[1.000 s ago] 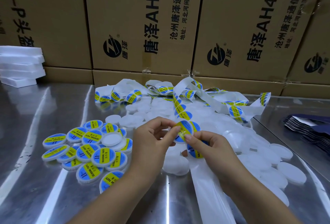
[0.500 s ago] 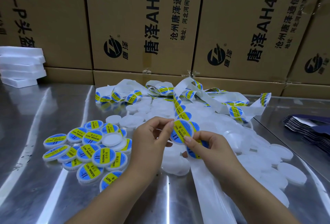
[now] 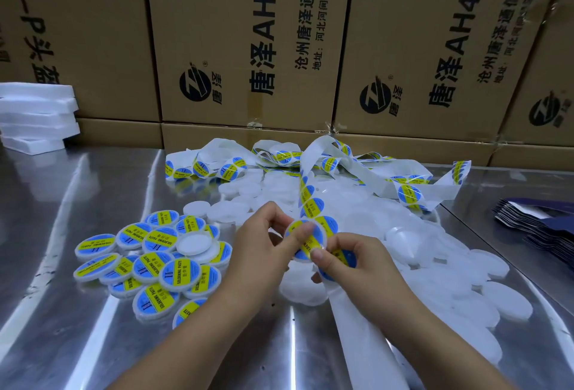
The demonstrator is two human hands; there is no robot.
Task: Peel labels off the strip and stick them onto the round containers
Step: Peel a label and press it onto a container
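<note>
Thumbs and curled fingers of left hand (image 3: 264, 242) and right hand (image 3: 360, 265), both closed on one small round white plastic container (image 3: 324, 242), held above the table. Pressed a round blue-and-yellow label (image 3: 312, 240) onto its lid, one thumb at each side. Had the white backing strip (image 3: 310, 208) running under the right fingers. Risked a crease or an off-centre label from uneven thumb pressure, or a snag on the strip's next label. Sat between labelled round containers (image 3: 161, 262) at left and bare white containers (image 3: 388, 225) at right, on the brushed steel table (image 3: 62, 203).
</note>
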